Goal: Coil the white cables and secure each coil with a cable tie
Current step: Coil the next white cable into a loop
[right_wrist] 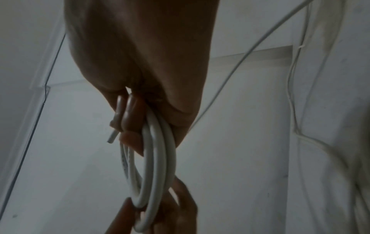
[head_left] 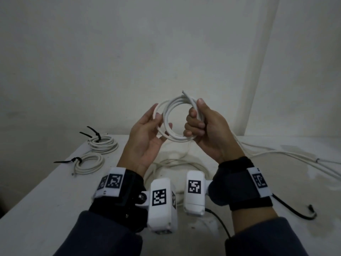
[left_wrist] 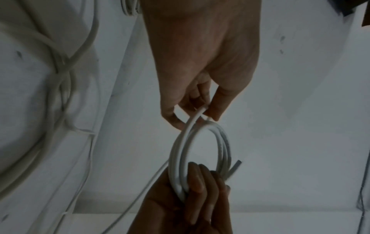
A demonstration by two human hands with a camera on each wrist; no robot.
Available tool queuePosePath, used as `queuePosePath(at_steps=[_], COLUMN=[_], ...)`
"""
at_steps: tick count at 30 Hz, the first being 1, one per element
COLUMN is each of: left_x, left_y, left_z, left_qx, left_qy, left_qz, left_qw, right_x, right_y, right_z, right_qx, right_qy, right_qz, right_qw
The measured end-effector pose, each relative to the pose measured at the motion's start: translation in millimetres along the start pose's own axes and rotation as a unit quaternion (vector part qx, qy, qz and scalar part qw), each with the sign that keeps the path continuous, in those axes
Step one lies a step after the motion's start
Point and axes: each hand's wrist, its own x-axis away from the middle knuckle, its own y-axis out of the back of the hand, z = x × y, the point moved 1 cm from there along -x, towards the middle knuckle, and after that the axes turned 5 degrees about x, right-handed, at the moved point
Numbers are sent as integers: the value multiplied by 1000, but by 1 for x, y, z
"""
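I hold a white cable coil [head_left: 177, 139] of a few loops upright in the air above the table. My right hand [head_left: 198, 124] grips its right side in a fist, with the thumb on top. The cable's cut end [head_left: 184, 93] sticks up past that thumb. My left hand [head_left: 156, 118] pinches the coil's left side between thumb and fingers. The left wrist view shows my left hand [left_wrist: 188, 101] pinching the coil [left_wrist: 180, 150] and the right hand [left_wrist: 192, 197] wrapped round it. The right wrist view shows my right hand [right_wrist: 140, 120] clamping the coil [right_wrist: 158, 158].
Two finished coils [head_left: 103, 143] [head_left: 90, 163], each bound with a black cable tie, lie at the table's left. Loose white cables [head_left: 177, 163] lie under my hands and trail off to the right [head_left: 276, 156]. A black wire [head_left: 295, 209] lies at the right front of the white table [head_left: 46, 209].
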Motion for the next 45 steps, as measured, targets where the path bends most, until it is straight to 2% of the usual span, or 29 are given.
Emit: queuePosePath(at_steps=[3,6,13,17,21,25,30,34,42,45], left_x=[2,4,7,8,9,9,10,13,13,11], left_y=[-2,-6,-7,-7,-7,-8,-10,-12,-11,-14], left_z=[-3,-5,-8,-12,-15,-17,-20,-25,-24,-23], left_qx=[-7,-41,-55,-76,-82,-150,-199,-267,-227,-228], left_qy=[-52,-70,-53,-48,-26,-29,-38,-69,-12,8], left_qz=[-6,8,27,39,65,49,26,36,88,76], left_qw=[999,997,997,995,994,987,979,961,970,971], right_x=[-3,-4,-3,-5,-5,-6,-4,-3,-1,-2], right_y=[-3,-6,-10,-11,-6,-8,-9,-10,-6,-10], right_z=[-6,-10,-14,-15,-15,-20,-22,-20,-12,-17], right_qx=[1,-12,-44,-47,-22,44,50,64,94,108], right_qy=[-2,-8,-25,-22,13,40,28,25,28,30], right_qz=[-12,-14,-10,-33,-51,-55,-54,-45,-66,-77], right_qw=[1000,1000,999,998,998,997,997,997,993,991])
